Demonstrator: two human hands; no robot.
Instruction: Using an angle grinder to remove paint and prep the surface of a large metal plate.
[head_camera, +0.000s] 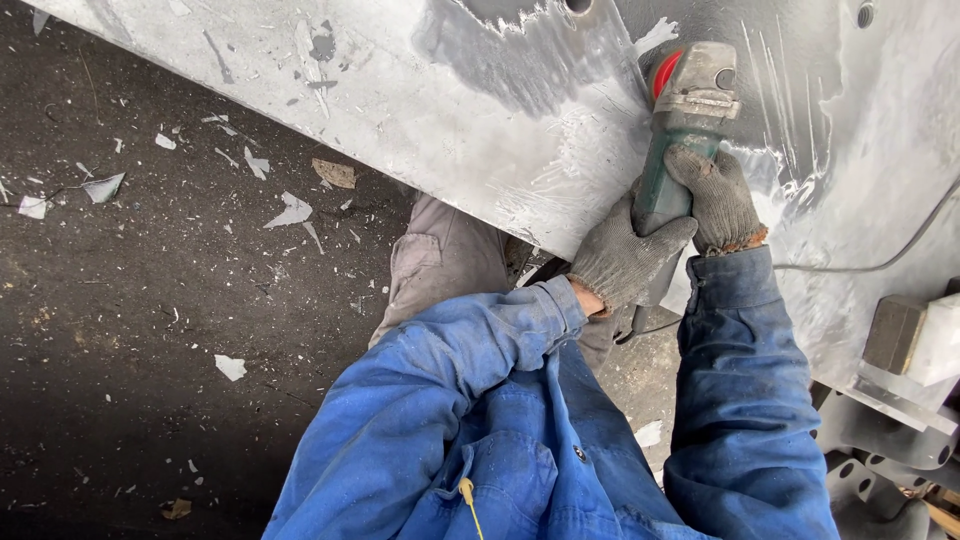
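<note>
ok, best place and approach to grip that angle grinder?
Grip the angle grinder on its slim green barrel, coming from the rear, cable end. The grey head with the red disc guard is pressed to the metal panel, so stay clear of it. Both gloved hands wrap it this way: left hand low on the body, right hand just behind the head.

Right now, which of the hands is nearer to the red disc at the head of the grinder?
Right. The right hand grips the green grinder body just below the red disc. The left hand clasps the handle lower down, farther from the disc.
</note>
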